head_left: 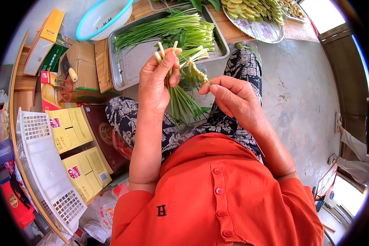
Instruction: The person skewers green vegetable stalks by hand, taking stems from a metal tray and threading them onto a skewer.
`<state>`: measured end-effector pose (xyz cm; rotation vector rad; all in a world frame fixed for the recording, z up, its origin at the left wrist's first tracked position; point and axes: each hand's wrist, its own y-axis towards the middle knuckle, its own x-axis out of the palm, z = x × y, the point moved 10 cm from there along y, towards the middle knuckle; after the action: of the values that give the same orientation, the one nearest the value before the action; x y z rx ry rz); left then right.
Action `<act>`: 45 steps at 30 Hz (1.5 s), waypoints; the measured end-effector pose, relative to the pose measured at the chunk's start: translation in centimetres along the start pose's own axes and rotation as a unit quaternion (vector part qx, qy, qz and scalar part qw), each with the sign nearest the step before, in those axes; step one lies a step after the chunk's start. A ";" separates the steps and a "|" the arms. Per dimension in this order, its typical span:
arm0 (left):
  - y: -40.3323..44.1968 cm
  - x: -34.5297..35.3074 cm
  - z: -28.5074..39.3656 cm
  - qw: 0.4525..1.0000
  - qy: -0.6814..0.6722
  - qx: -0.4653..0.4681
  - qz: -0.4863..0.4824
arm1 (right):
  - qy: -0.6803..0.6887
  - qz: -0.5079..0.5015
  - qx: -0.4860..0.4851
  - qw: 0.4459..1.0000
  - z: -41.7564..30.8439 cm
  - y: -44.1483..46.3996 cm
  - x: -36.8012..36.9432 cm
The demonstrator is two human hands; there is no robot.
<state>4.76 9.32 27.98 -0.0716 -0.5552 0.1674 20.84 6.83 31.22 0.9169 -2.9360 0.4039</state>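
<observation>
1. Beside a grey floor (299, 86), a wooden tabletop (232, 37) is occupied by a metal tray (129, 74), where many long green stems (156, 29) are heaped, apparently unworked
2. A small bunch of stems (179, 102) is gripped in the left hand (158, 78), above patterned trousers (244, 67)
3. A thin skewer (209, 83) is pinched by the right hand (235, 96); pale pieces (199, 73) seem partly threaded there
4. One skewer is judged half-made, most stems being left
</observation>
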 end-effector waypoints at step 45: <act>0.1 0.4 1.4 0.986 0.146 0.077 -0.012 | 0.043 0.007 -0.009 0.999 0.5 0.6 -1.1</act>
<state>4.35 9.52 29.41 0.0611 -0.2497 0.1719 21.45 7.75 30.48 0.8545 -2.8661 0.4046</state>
